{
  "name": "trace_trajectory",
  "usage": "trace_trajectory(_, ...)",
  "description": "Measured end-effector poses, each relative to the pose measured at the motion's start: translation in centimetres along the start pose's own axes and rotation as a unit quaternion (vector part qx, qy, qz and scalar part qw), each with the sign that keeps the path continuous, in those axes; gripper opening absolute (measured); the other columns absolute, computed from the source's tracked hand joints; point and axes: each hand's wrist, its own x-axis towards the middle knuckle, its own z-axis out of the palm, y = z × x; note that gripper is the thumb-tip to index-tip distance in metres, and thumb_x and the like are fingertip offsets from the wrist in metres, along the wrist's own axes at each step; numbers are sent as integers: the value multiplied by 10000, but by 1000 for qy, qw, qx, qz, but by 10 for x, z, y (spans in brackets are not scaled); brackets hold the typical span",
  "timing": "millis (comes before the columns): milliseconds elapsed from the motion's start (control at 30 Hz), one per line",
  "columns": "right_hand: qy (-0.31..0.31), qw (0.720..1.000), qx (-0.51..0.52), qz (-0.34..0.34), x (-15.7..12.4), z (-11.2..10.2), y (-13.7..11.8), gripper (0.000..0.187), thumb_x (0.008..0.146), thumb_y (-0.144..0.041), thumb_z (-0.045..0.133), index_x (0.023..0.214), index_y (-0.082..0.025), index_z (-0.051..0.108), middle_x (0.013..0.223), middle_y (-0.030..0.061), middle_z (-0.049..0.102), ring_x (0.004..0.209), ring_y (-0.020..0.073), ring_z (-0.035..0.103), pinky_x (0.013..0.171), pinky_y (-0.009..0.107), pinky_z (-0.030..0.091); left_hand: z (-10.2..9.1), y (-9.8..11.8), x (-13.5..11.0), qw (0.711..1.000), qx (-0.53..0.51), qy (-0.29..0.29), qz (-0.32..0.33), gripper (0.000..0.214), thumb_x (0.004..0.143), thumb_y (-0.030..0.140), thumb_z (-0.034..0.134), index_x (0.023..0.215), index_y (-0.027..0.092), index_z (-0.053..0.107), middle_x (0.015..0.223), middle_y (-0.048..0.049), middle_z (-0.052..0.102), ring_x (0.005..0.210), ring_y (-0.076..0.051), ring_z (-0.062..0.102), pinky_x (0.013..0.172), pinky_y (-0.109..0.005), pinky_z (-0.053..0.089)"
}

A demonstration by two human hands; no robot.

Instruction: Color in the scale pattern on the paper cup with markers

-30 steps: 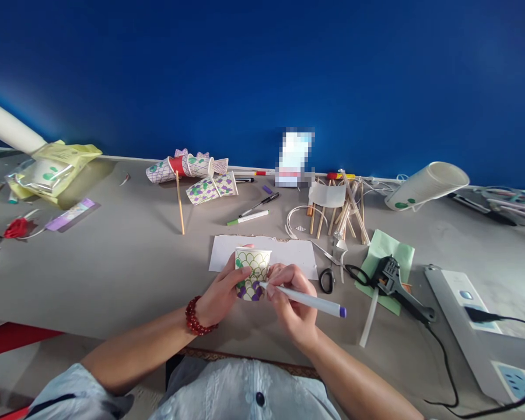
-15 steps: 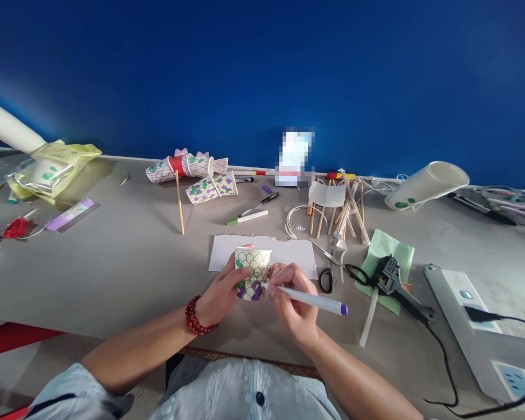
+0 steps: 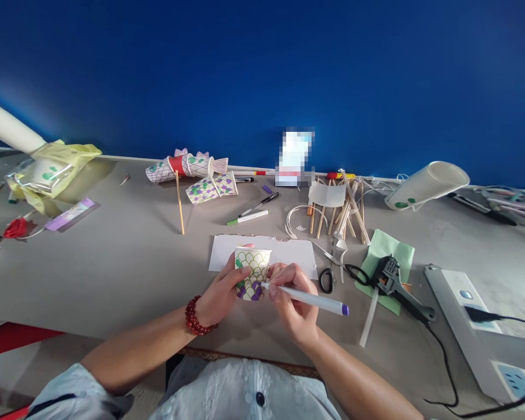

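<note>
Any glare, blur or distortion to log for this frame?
Head view: the bright screen is near-white behind a coarse mosaic; same view, the blue wall is lighter low down than at the top; same view, the tall cup at right looks stretched, likely by the wide lens; there too, the held cup, left hand and right hand show no obvious motion blur.

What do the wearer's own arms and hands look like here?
The left hand is ungloved, with a dark red beaded bracelet at its wrist; the right hand is ungloved too. The left sleeve is pale blue with a dark line; no right sleeve shows.
</note>
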Motion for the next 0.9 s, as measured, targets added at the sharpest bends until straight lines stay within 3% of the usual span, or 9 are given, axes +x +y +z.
trace_trajectory(900,-14,999,-36,-5,0,0,-2,150,876,-117,580,797,-244,559,641,-19,552,610,175,526,622,347,457,3,2,0,1000,9,11,-3,663,831,380,774,1454,265,578,1200,-73,776,1092,-266,709,879,-346,542)
